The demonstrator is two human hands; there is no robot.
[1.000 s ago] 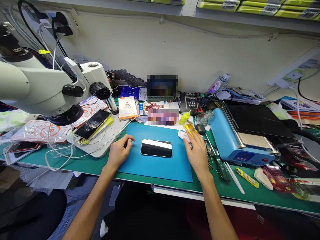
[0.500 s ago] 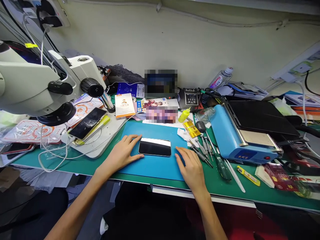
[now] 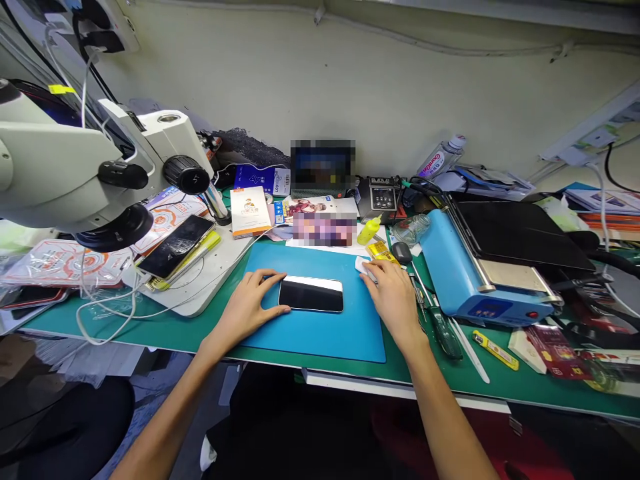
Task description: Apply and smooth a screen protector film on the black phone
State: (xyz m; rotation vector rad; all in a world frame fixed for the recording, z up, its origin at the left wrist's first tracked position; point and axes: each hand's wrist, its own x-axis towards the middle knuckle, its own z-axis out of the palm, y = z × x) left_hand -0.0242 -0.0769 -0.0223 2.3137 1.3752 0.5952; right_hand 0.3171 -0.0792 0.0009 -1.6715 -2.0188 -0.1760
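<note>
A dark phone lies screen up on a blue mat at the middle of the bench. My left hand grips the phone's left end, thumb at the near corner and index finger at the far corner. My right hand rests at the mat's far right corner. Its fingers are curled and pinch a small white cloth. A yellow packet lies just beyond those fingers.
A white microscope overhangs the left, with a second phone on its base. A blue machine stands at the right. Screwdrivers and a yellow cutter lie beside my right forearm. A small yellow bottle stands behind the mat.
My right hand has moved from the mat beside the phone's right end up to the white cloth. My left hand has closed round the phone's left end.
</note>
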